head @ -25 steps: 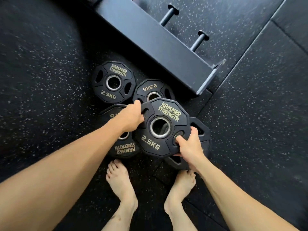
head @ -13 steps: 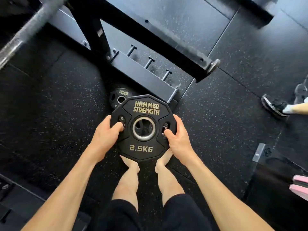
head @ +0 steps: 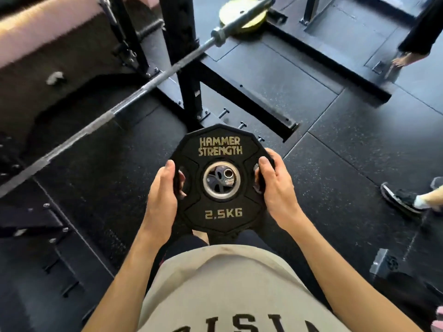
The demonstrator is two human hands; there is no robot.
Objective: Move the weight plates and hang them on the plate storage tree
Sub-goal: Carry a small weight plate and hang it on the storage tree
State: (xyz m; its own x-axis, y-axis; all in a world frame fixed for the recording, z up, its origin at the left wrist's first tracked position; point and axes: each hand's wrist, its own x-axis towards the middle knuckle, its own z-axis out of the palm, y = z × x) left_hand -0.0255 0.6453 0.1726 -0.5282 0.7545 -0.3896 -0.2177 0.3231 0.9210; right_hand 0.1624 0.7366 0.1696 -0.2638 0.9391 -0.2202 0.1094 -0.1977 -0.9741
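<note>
I hold a black 2.5 kg weight plate (head: 220, 149) with gold lettering flat in front of my belly, high above the floor. My left hand (head: 163, 197) grips its left handle slot and my right hand (head: 275, 190) grips the right one. Through the plate's steel centre ring I glimpse another plate (head: 221, 179) lying on the floor below. The low black rack beam with short pegs (head: 242, 124) lies on the floor just beyond the held plate. No plate storage tree is clearly recognisable.
A barbell (head: 143, 85) runs diagonally from lower left to a yellow plate (head: 242, 12) at the top. Black rack uprights and base beams (head: 239, 89) stand ahead. Another person's shoe (head: 398, 200) is at the right edge, and a bare foot (head: 405, 59) is at the upper right.
I have stood up with the plate in both hands, lifting it from the pile on the floor to waist height. The view now takes in the barbell and rack.
</note>
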